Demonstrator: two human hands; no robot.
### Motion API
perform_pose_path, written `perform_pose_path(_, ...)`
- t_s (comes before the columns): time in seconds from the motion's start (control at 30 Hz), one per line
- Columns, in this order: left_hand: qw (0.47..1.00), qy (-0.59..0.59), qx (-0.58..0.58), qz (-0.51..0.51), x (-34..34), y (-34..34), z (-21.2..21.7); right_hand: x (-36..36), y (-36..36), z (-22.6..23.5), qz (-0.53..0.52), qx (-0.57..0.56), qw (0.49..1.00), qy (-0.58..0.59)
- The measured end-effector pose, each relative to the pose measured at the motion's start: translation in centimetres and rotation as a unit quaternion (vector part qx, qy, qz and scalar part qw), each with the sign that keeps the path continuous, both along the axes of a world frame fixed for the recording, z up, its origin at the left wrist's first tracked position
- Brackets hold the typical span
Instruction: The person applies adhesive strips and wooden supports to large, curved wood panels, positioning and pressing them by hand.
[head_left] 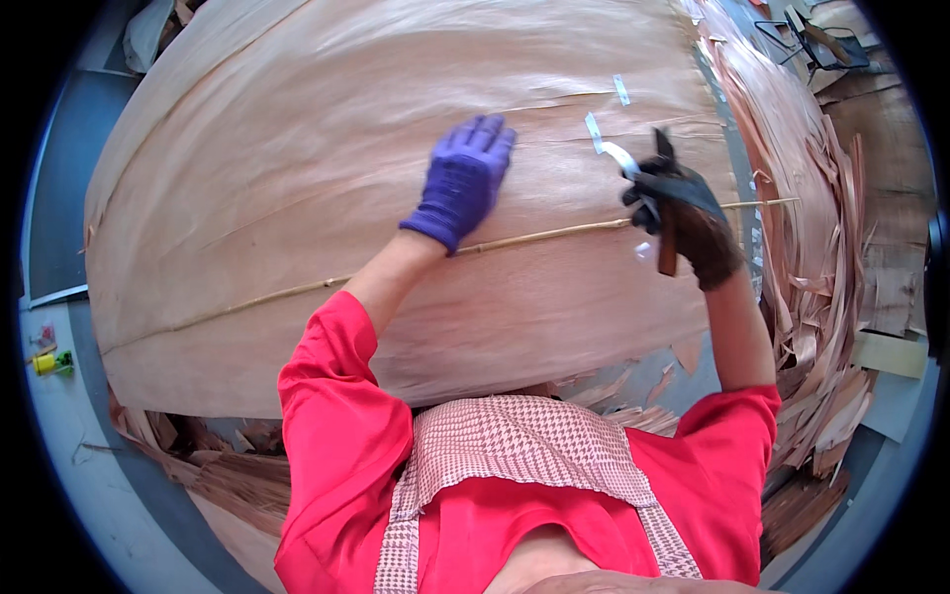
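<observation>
My left hand (463, 178), in a purple knitted glove, lies flat on a large sheet of thin wood veneer (327, 168), its fingers stretched out. Over the sheet's right side, my right hand (688, 213) wears a dark glove and has its fingers curled around a strip of white tape (620, 158). The strip's far end lies by a crack in the veneer. A brown, flat piece (668, 241) sticks out below the same hand; its kind is unclear. Beneath both hands a thin bamboo stick (554, 236) runs across the sheet. Another short tape piece (621, 89) sits farther off.
Loose veneer strips (802, 247) are heaped along the right edge. More scraps (237, 475) lie below the sheet at the near left. A small yellow object (45, 363) is at the far left. A dark metal-framed item (821, 45) stands at the back right.
</observation>
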State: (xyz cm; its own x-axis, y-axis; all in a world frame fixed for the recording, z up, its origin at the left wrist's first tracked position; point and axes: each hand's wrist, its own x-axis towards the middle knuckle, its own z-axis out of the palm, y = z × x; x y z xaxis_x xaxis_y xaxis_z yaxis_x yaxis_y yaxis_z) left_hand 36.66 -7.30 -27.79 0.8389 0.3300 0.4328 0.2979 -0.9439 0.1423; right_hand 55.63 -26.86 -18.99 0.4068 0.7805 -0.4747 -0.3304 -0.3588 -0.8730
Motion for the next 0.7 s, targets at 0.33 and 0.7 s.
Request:
perform_pose_path(0.33,0.997,-0.058,-0.036,-0.034,0.8,3.6,-2.7,-2.0,11.7,-7.3,-0.017,0.017,0.991,0.133)
perform_pose_path(0.7,0.998,0.039,-0.021,-0.054,2.0,4.2,-1.7,-2.8,11.3,-7.9,0.001,-0.007,0.991,0.133)
